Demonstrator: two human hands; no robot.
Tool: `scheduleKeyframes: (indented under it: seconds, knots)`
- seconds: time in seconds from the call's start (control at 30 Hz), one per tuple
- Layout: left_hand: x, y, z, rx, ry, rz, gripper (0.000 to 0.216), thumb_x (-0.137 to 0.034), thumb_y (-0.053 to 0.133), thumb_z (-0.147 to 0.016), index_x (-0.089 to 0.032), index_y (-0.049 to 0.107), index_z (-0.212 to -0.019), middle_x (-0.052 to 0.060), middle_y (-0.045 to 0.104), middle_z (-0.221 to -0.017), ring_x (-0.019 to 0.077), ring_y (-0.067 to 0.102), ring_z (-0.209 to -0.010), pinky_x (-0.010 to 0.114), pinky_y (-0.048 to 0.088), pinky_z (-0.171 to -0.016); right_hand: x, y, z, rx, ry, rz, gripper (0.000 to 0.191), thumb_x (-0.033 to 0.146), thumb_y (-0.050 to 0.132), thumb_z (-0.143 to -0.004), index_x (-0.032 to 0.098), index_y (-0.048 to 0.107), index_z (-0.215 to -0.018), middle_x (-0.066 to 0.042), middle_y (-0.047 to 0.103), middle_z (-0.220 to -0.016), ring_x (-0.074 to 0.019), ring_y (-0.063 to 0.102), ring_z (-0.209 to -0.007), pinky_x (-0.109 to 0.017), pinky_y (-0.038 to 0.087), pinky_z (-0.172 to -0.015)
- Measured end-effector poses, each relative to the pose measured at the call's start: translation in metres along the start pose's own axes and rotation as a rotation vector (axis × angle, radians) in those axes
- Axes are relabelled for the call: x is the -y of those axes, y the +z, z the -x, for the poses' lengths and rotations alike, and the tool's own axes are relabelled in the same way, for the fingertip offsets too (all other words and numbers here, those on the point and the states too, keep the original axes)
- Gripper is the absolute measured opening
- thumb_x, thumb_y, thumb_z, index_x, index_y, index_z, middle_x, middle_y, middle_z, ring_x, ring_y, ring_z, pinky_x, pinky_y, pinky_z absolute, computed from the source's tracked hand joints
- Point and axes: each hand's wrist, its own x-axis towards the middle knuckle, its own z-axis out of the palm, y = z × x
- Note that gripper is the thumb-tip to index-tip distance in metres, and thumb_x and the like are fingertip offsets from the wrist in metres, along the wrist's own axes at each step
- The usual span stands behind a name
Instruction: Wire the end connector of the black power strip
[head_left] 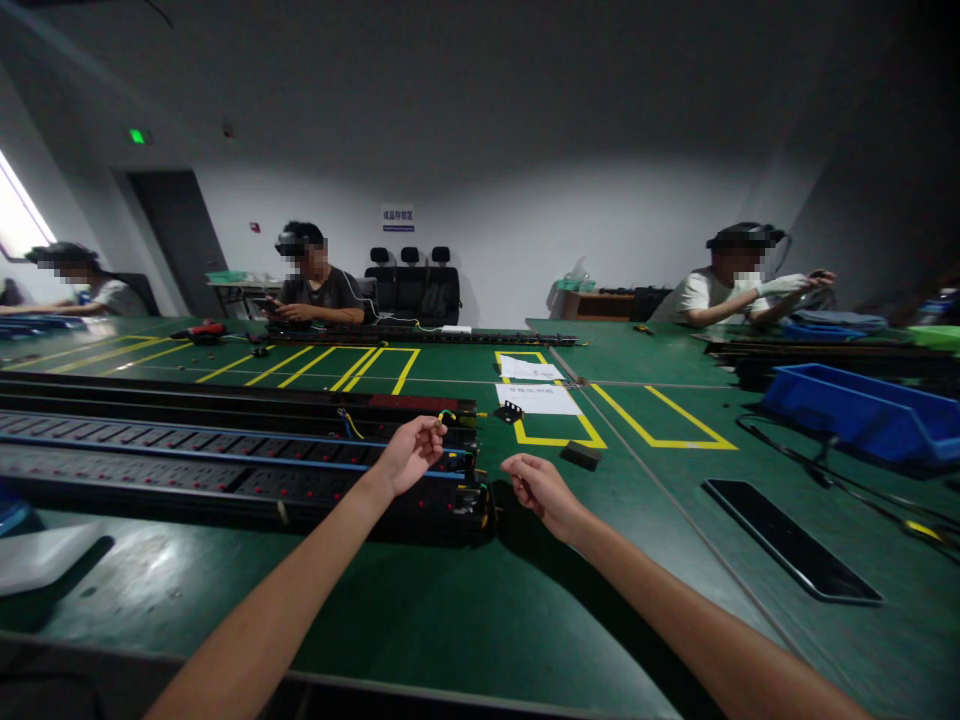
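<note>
Long black power strips [300,487] with rows of sockets and small red marks lie side by side across the left of the table. Over their right end, my left hand [411,455] is closed in a pinch at a yellow-green wire [448,416]. My right hand [546,490] is held just past the strip ends, apart from them, with thumb and forefinger pinched; anything between them is too small to make out. Loose wires [491,495] stick out of the nearest strip's end. Beyond my hands lies a small black bracket with holes [510,411].
A black block [580,455] lies near yellow tape outlines and paper sheets [538,399]. To the right are a phone [787,540], black cables [814,465] and a blue bin [862,410]. A red drill [204,331] lies far left. Several people sit around the table.
</note>
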Motion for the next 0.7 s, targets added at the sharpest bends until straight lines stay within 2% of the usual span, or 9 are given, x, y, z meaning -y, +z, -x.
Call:
scheduleKeyframes:
  seconds: [0.7]
  knots:
    - [0.0003, -0.0012, -0.0004, 0.004, -0.004, 0.016, 0.007, -0.011, 0.06, -0.082, -0.01, 0.062, -0.075, 0.004, 0.063, -0.071, 0.0058, 0.054, -0.051, 0.017, 0.045, -0.048, 0.0012, 0.0005, 0.0013, -0.001, 0.006, 0.006, 0.021, 0.035, 0.071, -0.068, 0.018, 0.06, -0.075, 0.008, 0.044, -0.051, -0.0048, 0.035, -0.041, -0.02, 0.018, -0.04]
